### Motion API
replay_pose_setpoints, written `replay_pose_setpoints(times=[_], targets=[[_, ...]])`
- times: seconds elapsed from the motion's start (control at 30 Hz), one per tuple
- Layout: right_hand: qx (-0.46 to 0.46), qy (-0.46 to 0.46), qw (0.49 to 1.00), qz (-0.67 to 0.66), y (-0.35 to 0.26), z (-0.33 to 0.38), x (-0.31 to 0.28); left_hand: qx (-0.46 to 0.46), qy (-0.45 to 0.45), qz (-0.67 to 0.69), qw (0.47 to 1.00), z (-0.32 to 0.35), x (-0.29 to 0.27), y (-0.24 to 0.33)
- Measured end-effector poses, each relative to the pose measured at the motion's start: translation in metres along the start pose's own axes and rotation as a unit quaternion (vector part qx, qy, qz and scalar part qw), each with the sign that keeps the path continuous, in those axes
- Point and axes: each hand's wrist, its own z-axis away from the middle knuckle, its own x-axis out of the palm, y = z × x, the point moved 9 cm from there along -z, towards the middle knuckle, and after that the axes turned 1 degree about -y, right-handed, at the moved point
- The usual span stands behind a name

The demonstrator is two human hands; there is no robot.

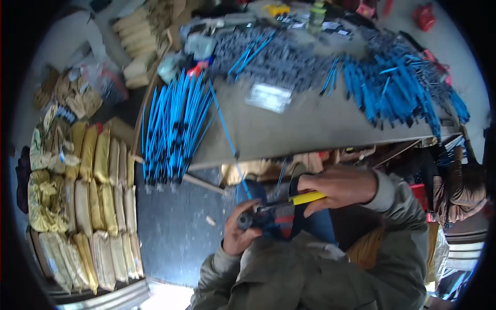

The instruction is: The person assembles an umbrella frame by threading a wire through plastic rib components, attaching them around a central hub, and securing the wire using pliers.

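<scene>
Over my lap, my left hand (238,230) is closed around a dark part with a round grey end (244,221). My right hand (336,190) grips a yellow-handled tool (308,197); its narrow metal end points left at the dark part. Motion blur and fingers hide whether the two touch, and the tool's exact kind is unclear. A long thin blue rod (223,120) with a black piece partway along it slants from the table down toward my left hand. Whether that rod joins the held part cannot be made out.
On the table (310,121) lie a bundle of blue rods (175,129), a heap of small grey parts (263,57), a clear packet (269,97) and a pile of blue pieces (392,90). Stacked yellow and tan packages (98,201) stand left. A wooden edge runs before my hands.
</scene>
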Motion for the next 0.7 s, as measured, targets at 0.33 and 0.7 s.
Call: replay_pose_setpoints(times=[0.33, 0.7], targets=[[0.19, 0.247, 0.861, 0.401, 0.135, 0.011, -0.025, 0.035, 0.093, 0.02, 0.995, 0.004, -0.017, 0.018], [-0.044, 0.317, 0.879, 0.354, 0.073, -0.007, 0.04, 0.134, 0.23, 0.246, 0.932, 0.035, -0.11, 0.029]])
